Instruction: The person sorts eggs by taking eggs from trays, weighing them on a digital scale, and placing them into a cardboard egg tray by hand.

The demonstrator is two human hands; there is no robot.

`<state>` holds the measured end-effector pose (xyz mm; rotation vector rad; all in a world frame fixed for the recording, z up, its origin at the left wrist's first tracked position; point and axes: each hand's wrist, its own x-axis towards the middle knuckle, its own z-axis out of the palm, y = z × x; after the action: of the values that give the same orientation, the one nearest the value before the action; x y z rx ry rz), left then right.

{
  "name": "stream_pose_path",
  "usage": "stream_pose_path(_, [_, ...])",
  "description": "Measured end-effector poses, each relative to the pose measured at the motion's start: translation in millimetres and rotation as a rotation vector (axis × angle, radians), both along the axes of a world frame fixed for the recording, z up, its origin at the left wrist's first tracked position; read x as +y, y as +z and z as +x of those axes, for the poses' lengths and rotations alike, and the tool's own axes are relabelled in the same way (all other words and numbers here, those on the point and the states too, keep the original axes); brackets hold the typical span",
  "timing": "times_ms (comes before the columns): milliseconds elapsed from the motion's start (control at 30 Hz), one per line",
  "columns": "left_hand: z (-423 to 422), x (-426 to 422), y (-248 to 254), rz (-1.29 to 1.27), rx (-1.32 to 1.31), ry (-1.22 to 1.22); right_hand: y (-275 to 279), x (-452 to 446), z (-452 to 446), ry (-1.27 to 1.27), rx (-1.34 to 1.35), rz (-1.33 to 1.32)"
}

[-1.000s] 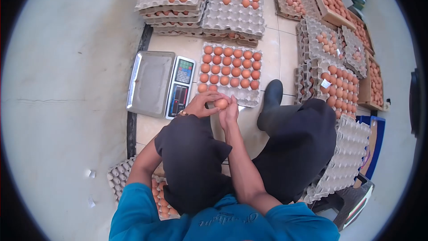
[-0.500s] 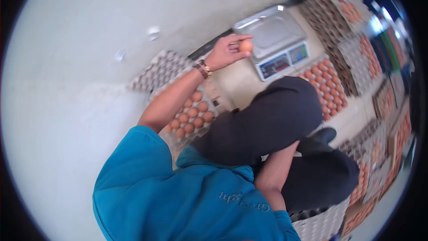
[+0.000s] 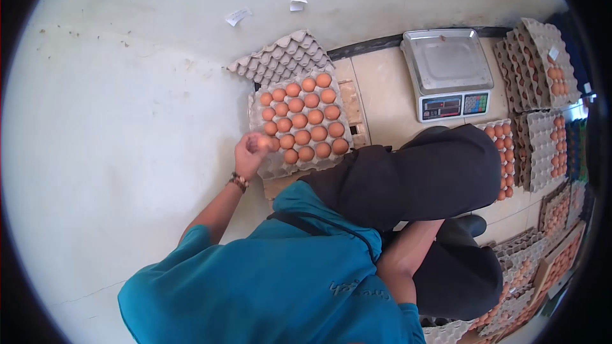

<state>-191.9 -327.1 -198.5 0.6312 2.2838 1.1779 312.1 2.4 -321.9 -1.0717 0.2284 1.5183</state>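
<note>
My left hand (image 3: 251, 151), with a beaded bracelet on its wrist, has its fingers closed round a brown egg (image 3: 264, 143). It is at the left edge of a grey pulp egg tray (image 3: 273, 167) that carries rows of brown eggs. Several cups along the tray's near side hold no egg. Behind that tray an egg-free grey tray (image 3: 285, 57) leans at a tilt. My right forearm (image 3: 408, 256) reaches between my bent legs, and the right hand itself is hidden behind my thigh.
A digital scale (image 3: 446, 67) with a metal pan stands on the tiled floor by the wall. To its right are stacked egg trays (image 3: 539, 64) and another tray of eggs (image 3: 503, 153). More egg trays (image 3: 554, 210) fill the lower right. Paper scraps (image 3: 238, 16) lie near the wall.
My left hand has carried the egg from beside the scale back to the left edge of the egg tray. The view has turned and shows the tray more fully.
</note>
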Motion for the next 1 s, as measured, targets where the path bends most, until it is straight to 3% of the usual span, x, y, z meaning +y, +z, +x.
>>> stream_pose_path(100, [27.2,-24.4,1.5,-0.108,0.178,-0.098,-3.6,-5.0,3.1,-0.022,-0.027,-0.044])
stream_pose_path(300, [45.0,-14.5,9.5,-0.09,0.481,-0.356,-16.2,-8.8,1.1,-0.088,-0.045,-0.085])
stream_pose_path(367, [52.9,-8.8,20.0,-0.229,0.594,-0.423,-28.9,-5.3,-6.1,-0.199,-0.04,-0.079])
stream_pose_path(433, [40.3,-20.6,-4.4,-0.082,0.547,-0.43,-34.3,15.6,-19.1,-0.352,-0.044,-0.108])
stream_pose_path(467, [42.5,-8.6,4.3,-0.04,0.647,-0.505,-36.7,36.1,-23.4,-0.425,-0.062,-0.148])
stream_pose_path(500, [54.0,12.1,21.0,-0.126,0.666,-0.524,-21.0,57.9,-22.2,-0.488,-0.085,-0.206])
stream_pose_path(533, [63.7,24.7,27.7,-0.056,0.57,-0.489,1.7,75.8,-8.1,-0.514,-0.152,-0.291])
stream_pose_path(567, [69.3,45.2,33.0,-0.004,0.479,-0.453,-26.9,94.4,13.3,-0.571,-0.265,-0.153])
stream_pose_path(600, [81.6,71.4,42.4,0.042,0.428,-0.49,-36.8,100.6,45.0,-0.534,-0.234,0.174])
stream_pose_path(667, [109.0,116.0,64.0,0.109,0.337,-0.538,-4.6,130.1,77.1,-0.487,-0.551,0.073])
stream_pose_path(700, [119.3,133.8,70.7,0.076,0.439,-0.578,36.2,159.6,87.0,-0.473,-0.861,-0.377])
stream_pose_path(767, [131.2,157.1,71.9,0.057,0.447,-0.603,24.6,187.6,132.7,-0.449,-1.208,-0.335])
stream_pose_path(867, [136.3,183.8,61.1,-0.006,0.418,-0.615,31.8,212.9,205.5,-0.163,-1.615,-0.412])
stream_pose_path(1000, [144.5,227.4,47.4,-0.1,0.413,-0.645,33.2,256.7,279.3,0.052,-1.849,-0.427])
